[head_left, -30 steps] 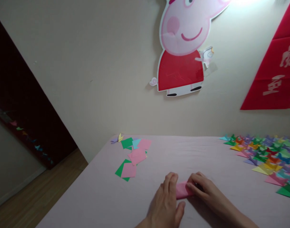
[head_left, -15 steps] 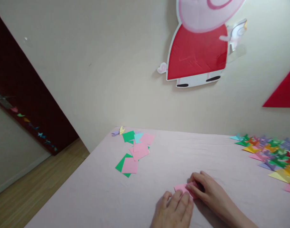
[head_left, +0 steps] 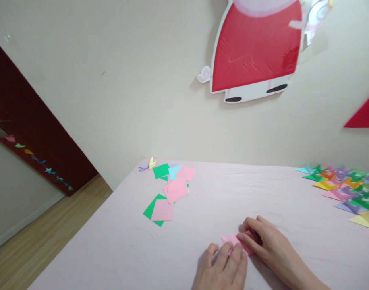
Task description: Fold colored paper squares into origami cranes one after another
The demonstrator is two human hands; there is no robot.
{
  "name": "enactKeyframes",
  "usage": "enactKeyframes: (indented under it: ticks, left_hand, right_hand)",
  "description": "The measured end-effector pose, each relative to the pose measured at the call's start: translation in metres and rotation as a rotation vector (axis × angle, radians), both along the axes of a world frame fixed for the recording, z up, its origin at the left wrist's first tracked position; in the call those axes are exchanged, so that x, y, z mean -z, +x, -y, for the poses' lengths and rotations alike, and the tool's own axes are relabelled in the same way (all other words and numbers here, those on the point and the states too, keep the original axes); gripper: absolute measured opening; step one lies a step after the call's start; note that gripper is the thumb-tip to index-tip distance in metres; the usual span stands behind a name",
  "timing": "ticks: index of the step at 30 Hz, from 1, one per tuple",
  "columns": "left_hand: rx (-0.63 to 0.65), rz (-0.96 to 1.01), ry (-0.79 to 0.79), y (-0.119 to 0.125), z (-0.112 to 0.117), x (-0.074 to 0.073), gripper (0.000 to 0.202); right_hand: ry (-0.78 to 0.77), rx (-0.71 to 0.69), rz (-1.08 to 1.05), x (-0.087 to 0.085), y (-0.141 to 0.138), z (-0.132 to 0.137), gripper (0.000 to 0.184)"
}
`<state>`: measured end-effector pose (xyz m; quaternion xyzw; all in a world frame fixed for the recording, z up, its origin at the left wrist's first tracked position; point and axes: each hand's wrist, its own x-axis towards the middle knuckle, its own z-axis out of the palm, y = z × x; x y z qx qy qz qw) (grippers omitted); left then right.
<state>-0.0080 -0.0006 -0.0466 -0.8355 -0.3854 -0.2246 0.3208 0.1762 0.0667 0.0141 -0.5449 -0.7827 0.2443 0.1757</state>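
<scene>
A folded piece of pink paper (head_left: 228,239) lies on the cloth-covered table, partly hidden under my fingers. My left hand (head_left: 223,266) rests over its near side, fingertips pressing down and slightly apart, the thumb off to the left. At the paper's right end, my right hand (head_left: 264,243) pinches it between thumb and curled fingers. Both hands almost meet over the paper, and its exact fold is covered.
Loose square sheets in pink (head_left: 176,191), green (head_left: 161,171) and light blue (head_left: 173,172) lie at the table's (head_left: 112,241) left. Behind them sit small yellow (head_left: 152,162) and purple (head_left: 143,166) folded pieces. Rows of colourful folded paper figures (head_left: 350,189) fill the right side.
The camera view has tilted and shifted slightly. Both hands keep nearly the same hold on the pink paper, with only a tiny movement of the fingers.
</scene>
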Motion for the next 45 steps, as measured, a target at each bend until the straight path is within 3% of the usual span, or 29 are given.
enactKeyframes:
  ticks: [21,27,31,38,45]
  left_hand:
    - [-0.013,0.106,0.075,0.009,0.0,0.001,0.02]
    - [-0.034,0.177,0.06,0.016,0.001,0.014,0.014]
    - [-0.039,0.121,-0.02,0.016,0.005,0.023,0.017]
    - [-0.015,0.086,-0.079,0.012,0.007,0.02,0.02]
    - [-0.017,0.137,-0.031,0.015,0.002,0.02,0.017]
  right_hand:
    - [0.0,-0.002,-0.075,0.017,0.006,0.003,0.017]
    - [0.051,0.003,-0.103,0.018,0.007,0.005,0.015]
    - [0.056,0.009,-0.121,0.018,0.007,0.006,0.016]
    - [0.047,0.014,-0.092,0.019,0.007,0.007,0.017]
    - [0.021,0.035,-0.06,0.019,0.008,0.007,0.02]
